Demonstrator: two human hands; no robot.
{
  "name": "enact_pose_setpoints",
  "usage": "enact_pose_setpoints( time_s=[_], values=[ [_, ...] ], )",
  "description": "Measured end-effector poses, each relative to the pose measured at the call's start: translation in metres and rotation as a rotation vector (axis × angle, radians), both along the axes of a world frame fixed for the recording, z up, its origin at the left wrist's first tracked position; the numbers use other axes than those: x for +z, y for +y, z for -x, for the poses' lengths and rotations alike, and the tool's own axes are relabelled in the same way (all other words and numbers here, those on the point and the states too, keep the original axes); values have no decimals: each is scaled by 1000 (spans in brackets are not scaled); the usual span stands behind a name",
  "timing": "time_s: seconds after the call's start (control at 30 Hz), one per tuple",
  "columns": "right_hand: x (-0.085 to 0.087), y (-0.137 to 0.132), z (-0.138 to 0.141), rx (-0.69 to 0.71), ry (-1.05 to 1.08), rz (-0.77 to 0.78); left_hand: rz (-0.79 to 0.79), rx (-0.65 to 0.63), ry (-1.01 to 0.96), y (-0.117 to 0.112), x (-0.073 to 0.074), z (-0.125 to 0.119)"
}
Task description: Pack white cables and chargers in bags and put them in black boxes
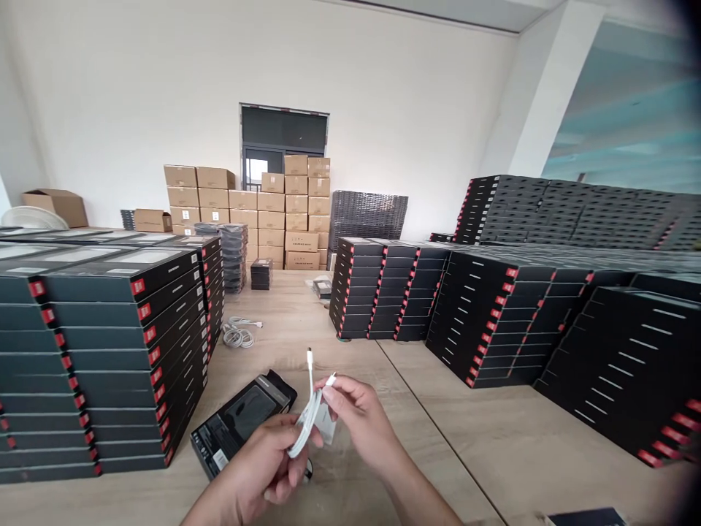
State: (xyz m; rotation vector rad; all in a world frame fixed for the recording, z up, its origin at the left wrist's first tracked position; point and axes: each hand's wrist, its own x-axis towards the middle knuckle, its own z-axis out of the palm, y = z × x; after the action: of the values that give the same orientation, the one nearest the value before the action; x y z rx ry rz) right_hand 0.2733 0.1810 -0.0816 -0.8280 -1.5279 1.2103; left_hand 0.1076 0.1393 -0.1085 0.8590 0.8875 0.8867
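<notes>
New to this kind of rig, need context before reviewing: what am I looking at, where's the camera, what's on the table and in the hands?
No machine here: these are a person's bare hands. The single picture comes from a camera worn on the head, looking forward and down. The left hand holds a looped white cable; the right hand pinches it near one end. On the wooden table, a black box lies beside the left hand, with another coiled cable farther off. Black box stacks stand left and right; brown cartons are piled behind.
</notes>
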Motion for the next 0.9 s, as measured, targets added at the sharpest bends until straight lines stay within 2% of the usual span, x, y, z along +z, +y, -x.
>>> enact_pose_setpoints(
  time_s=[0.1,0.2,0.27,0.33,0.4,0.57,0.67,0.77,0.9],
  values=[
    [-2,0,4,-138,5,-29,-9,1,-73,-1,4,-4],
    [-1,1,5,-269,31,-33,-56,150,-182,-1,10,-7],
    [-1,2,5,-302,29,-30,-121,197,-182,0,12,-8],
    [-1,1,6,-315,15,-52,-181,181,-145,1,9,-10],
    [-3,0,8,-363,-31,-147,-210,171,-124,3,4,-11],
    [-9,-4,11,-511,-280,-539,-253,234,-103,5,-5,-15],
    [-11,-6,10,-547,-314,-607,-327,268,4,3,-2,-17],
    [-10,-7,10,-524,-370,-677,-385,282,113,2,-3,-21],
    [-10,-7,10,-469,-490,-873,-467,328,221,6,-10,-23]
  ],
)
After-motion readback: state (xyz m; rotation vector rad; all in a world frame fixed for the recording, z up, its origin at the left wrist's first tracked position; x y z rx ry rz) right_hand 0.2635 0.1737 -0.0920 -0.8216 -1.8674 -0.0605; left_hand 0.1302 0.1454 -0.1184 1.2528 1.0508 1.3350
